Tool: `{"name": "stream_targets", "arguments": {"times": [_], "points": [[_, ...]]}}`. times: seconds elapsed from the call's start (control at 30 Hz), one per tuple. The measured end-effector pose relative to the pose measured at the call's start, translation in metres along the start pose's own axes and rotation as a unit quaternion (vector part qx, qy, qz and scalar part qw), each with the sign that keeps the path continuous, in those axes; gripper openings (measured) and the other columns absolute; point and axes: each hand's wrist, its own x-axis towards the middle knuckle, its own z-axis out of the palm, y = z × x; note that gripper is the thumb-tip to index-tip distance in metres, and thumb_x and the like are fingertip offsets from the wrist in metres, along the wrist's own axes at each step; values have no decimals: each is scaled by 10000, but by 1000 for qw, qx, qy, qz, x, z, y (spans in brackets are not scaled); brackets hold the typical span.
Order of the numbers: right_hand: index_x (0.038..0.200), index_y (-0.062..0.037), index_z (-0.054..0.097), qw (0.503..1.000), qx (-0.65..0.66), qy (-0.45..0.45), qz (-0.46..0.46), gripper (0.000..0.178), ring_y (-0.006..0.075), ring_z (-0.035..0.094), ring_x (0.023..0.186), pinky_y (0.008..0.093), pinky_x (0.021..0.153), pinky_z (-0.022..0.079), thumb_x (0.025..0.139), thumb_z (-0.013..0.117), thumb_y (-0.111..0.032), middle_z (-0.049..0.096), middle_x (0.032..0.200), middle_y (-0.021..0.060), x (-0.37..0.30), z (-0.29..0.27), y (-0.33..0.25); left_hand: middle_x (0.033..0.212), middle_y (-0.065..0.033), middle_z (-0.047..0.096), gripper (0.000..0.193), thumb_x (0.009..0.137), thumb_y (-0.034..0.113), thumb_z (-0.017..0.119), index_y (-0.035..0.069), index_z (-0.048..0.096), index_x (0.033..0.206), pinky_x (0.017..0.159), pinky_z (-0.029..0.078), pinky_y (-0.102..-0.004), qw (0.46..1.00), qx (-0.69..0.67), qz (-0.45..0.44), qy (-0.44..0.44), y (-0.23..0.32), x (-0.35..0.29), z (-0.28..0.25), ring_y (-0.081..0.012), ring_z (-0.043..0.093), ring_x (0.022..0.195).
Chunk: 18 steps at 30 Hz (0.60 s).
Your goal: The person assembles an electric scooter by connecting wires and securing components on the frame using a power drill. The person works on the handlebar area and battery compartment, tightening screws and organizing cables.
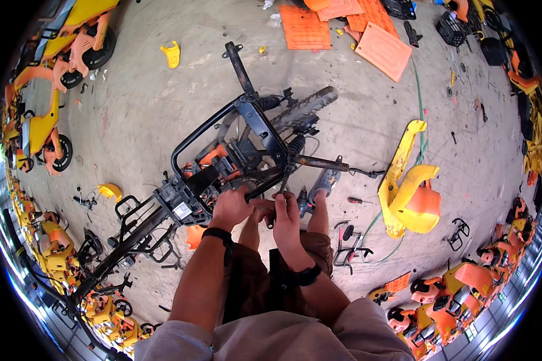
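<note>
A stripped scooter frame (262,127) of black tubes stands on the floor before me, with a knobbly wheel (307,109) at its far end. My left hand (230,209) is closed against the near side of the frame, beside a black tube (264,186); what it grips is hidden. Close to its right, my right hand (285,218) is closed around a slim dark tool (271,219), whose exact kind I cannot make out. Wires and an orange part (214,155) show inside the frame, near my left hand.
A yellow body panel (396,186) lies to the right, near a red-and-black screwdriver (355,200) and a green hose (417,84). Orange panels (305,27) lie at the far side. Yellow-orange scooters (42,129) line the left and lower right. My shoe (326,180) is beside the frame.
</note>
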Motion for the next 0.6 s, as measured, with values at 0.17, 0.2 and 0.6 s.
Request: {"name": "stream_targets", "arguments": {"times": [0.17,0.2,0.6], "points": [[1018,-69,379,997,35,59,22,229,140,557,501,238,437,374,1052,365,-295,698,949,173,0,17,-3,779,-216,662,276,782,317,667,58,675,876,697,542,-482,1000,6,-6,3,-1,0,3,-401,657,770],[1022,-67,383,996,52,63,39,231,146,555,489,247,424,377,1052,365,-295,694,934,172,2,20,-4,776,-212,663,266,782,321,669,69,680,867,696,543,-480,1000,4,-3,2,-2,0,4,-394,659,768],[876,0,697,977,-195,79,28,214,41,424,484,222,455,304,930,646,-201,566,593,-6,15,-77,-33,781,-226,670,310,786,327,666,27,645,862,753,540,-488,1000,-5,-15,-21,1,0,-3,-418,659,778]]}}
